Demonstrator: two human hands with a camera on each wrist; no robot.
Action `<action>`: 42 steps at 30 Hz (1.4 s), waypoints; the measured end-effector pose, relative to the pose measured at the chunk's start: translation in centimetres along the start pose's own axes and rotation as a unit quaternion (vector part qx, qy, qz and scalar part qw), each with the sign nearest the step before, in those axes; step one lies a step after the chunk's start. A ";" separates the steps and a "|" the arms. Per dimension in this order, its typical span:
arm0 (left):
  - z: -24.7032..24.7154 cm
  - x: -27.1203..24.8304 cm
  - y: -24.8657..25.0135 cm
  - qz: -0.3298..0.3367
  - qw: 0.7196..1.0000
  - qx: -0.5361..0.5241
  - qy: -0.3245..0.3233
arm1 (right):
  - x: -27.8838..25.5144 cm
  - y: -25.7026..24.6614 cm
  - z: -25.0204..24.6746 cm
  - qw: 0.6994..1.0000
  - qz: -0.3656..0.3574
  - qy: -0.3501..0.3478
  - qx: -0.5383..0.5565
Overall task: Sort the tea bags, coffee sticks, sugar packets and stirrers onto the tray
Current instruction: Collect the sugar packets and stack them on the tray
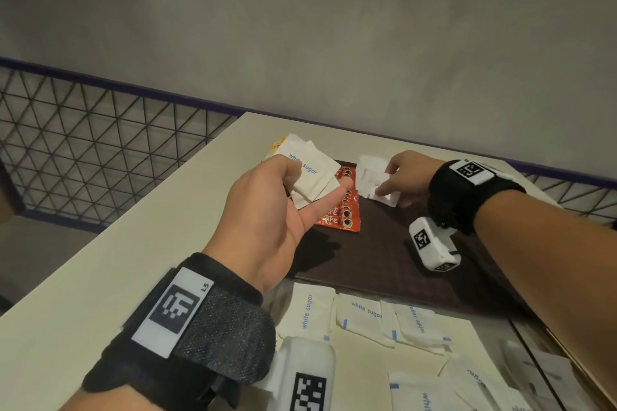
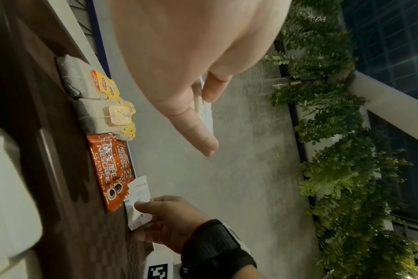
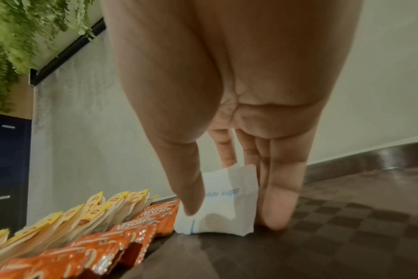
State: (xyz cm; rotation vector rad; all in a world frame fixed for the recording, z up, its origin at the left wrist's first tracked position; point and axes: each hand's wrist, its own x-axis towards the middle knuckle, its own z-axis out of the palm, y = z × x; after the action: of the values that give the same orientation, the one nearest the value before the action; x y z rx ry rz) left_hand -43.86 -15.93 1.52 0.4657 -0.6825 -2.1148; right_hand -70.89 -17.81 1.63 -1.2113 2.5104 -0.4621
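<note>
My left hand [image 1: 293, 183] grips a small stack of white sugar packets [image 1: 314, 163] above the far left of the dark brown tray [image 1: 367, 260], index finger stretched out. My right hand [image 1: 389, 183] pinches other white sugar packets [image 1: 370, 173] standing on the tray's far edge; the right wrist view shows the thumb in front of that sugar stack [image 3: 227, 203] and fingers behind. Left of them lie the orange coffee sticks [image 1: 344, 213] [image 2: 108, 166], then the yellow-tagged tea bags [image 2: 100, 98] [image 3: 88, 213]. No stirrers are in view.
Several loose white sugar packets [image 1: 367, 314] lie on the pale table [image 1: 133, 227] in front of the tray. More wrappers [image 1: 541, 374] sit at the near right. A mesh railing [image 1: 100, 143] runs past the table's left edge, with a grey wall behind.
</note>
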 end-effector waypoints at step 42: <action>-0.2 -0.5 -1.3 0.037 0.980 0.196 -0.026 | -13.6 -3.1 -4.0 0.945 -0.220 -0.096 0.222</action>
State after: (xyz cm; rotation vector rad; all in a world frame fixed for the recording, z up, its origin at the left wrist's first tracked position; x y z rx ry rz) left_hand -44.23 -14.98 0.58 0.5889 -1.1377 -1.9293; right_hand -62.36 -8.25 8.45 -1.5292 1.8274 -0.9104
